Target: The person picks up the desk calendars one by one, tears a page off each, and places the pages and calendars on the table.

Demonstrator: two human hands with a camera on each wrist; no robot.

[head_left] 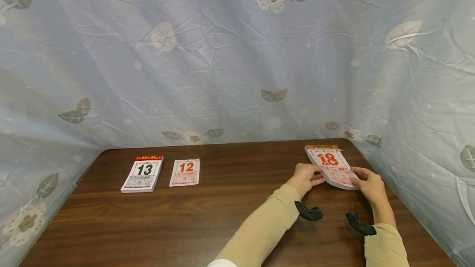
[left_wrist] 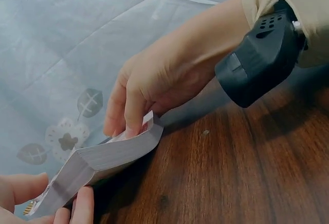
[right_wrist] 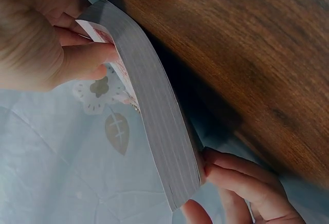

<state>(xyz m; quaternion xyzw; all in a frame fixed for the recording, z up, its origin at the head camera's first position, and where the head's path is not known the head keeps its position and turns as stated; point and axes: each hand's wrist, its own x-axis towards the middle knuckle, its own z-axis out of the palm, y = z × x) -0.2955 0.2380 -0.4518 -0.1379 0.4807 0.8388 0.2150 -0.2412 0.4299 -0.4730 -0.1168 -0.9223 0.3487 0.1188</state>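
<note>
A thick tear-off calendar pad [head_left: 331, 166] showing a red 18 is at the far right of the dark wooden table [head_left: 230, 217]. My left hand [head_left: 311, 177] pinches its near left edge. My right hand [head_left: 359, 179] grips its near right corner. In the left wrist view the pad [left_wrist: 103, 162] tilts with its near end raised; the right hand's fingers [left_wrist: 128, 111] curl over its top sheet. In the right wrist view the pad's stacked edge [right_wrist: 154, 116] runs between the right hand [right_wrist: 46, 44] and the left fingers [right_wrist: 241, 183].
Another calendar pad showing 13 [head_left: 142, 173] lies at the far left, with a loose sheet showing 12 [head_left: 184, 172] beside it. A blue flowered cloth [head_left: 230, 61] hangs behind and along both sides of the table. Black wrist cameras [head_left: 309, 212] sit on both beige sleeves.
</note>
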